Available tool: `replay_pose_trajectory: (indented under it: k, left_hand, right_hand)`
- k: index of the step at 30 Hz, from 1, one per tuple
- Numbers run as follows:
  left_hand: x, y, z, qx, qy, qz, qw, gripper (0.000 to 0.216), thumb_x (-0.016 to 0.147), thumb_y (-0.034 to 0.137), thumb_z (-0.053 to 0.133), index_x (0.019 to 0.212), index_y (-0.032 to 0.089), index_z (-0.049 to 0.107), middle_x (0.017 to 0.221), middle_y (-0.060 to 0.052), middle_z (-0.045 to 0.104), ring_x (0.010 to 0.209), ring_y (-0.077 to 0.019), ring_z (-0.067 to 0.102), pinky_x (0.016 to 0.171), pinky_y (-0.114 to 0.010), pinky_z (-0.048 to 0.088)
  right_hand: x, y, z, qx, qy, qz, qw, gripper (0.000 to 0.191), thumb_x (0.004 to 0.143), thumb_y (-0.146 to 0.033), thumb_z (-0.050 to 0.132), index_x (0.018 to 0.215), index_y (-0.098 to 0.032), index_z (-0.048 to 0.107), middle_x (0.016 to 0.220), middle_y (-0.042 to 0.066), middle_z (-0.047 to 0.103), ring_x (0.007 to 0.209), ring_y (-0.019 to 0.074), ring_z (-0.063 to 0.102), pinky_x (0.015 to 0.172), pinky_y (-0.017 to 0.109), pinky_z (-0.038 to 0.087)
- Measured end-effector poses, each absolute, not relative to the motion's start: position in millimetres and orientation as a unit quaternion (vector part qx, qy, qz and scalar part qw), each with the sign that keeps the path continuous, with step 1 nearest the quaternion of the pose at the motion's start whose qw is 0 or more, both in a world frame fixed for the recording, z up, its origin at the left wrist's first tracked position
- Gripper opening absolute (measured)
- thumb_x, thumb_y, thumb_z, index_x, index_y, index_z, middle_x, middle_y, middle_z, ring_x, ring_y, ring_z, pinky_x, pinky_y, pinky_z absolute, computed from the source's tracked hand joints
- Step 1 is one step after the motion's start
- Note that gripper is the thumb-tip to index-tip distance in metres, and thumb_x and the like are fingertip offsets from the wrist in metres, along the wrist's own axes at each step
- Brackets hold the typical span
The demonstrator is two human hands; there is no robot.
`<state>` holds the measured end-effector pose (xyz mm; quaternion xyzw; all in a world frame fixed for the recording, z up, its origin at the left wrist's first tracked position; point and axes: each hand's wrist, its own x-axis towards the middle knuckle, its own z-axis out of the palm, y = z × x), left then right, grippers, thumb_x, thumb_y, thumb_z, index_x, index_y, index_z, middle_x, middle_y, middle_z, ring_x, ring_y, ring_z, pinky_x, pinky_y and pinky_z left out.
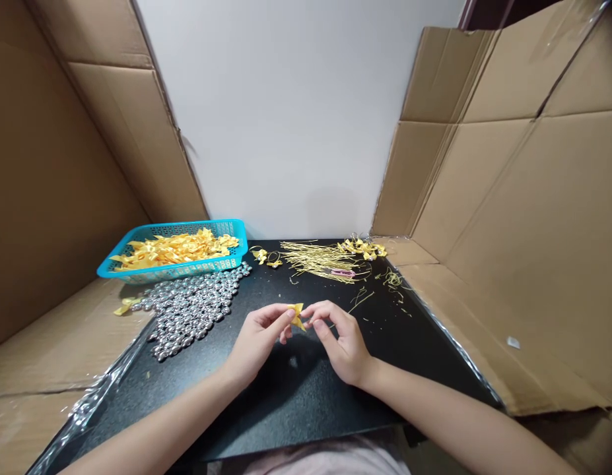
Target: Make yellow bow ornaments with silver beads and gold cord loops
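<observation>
My left hand (266, 333) pinches a small yellow ribbon bow (298, 315) between thumb and fingers, above the middle of the black table (306, 409). Close to the bow's right side is my right hand (339, 336), its thumb and fingertips drawn together. Whatever lies between those fingertips is too small to make out. Beyond the right hand, a few loose gold ties (360, 300) rest on the tabletop. A pile of gold ties (310, 257) lies farther back, with a pink-handled tool (342, 272) on top of it.
A blue basket (103, 269) of yellow bows stands at the back left. Shiny silver beads (194, 310) spread in front of it. Bows with ties (362, 248) and tangled tie scraps (392, 278) lie back right. Cardboard walls (533, 198) flank the table.
</observation>
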<state>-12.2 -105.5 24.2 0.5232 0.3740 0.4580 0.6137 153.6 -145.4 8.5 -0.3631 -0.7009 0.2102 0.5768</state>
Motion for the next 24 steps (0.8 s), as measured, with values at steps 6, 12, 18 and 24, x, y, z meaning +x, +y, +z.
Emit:
replay_pose_trajectory:
  k: [6,12,18,24]
  left_hand:
    - [-11.7,-105.1,22.2,0.468,0.364,0.469,0.654,0.026,0.065,0.034,0.084,0.074,0.017,0.067,0.067,0.001,0.070,0.063,-0.0128,0.066,0.063,-0.022,0.052]
    - [-10.7,-101.3,17.1,0.424,0.344,0.452,0.705,0.026,0.065,0.030,0.085,0.077,0.016,0.066,0.076,0.001,0.071,0.070,-0.0115,0.068,0.069,-0.021,0.056]
    - [-10.6,-98.0,15.8,0.402,0.340,0.426,0.736,0.030,0.063,0.031,0.085,0.078,0.017,0.064,0.068,0.002,0.068,0.058,-0.0089,0.064,0.057,-0.018,0.054]
    - [-12.1,-97.7,17.5,0.431,0.335,0.420,0.725,0.025,0.064,0.026,0.081,0.070,0.016,0.059,0.064,0.003,0.063,0.054,-0.0077,0.058,0.056,-0.018,0.048]
  right_hand:
    - [150.3,-148.1,8.4,-0.368,-0.721,0.178,0.559,0.011,0.090,-0.016,0.050,0.084,-0.020,0.058,0.101,0.009,0.064,0.099,0.0199,0.061,0.088,0.035,0.049]
    - [148.3,-145.1,5.4,-0.381,-0.728,0.175,0.542,0.011,0.089,-0.014,0.051,0.085,-0.020,0.059,0.101,0.009,0.063,0.099,0.0197,0.060,0.089,0.035,0.049]
    - [148.0,-143.7,5.6,-0.384,-0.721,0.172,0.551,0.012,0.089,-0.016,0.050,0.081,-0.020,0.058,0.085,0.007,0.064,0.084,0.0188,0.062,0.076,0.032,0.050]
    - [149.9,-142.6,8.9,-0.398,-0.708,0.185,0.553,0.015,0.089,-0.017,0.050,0.076,-0.019,0.057,0.078,0.005,0.063,0.075,0.0174,0.061,0.070,0.029,0.049]
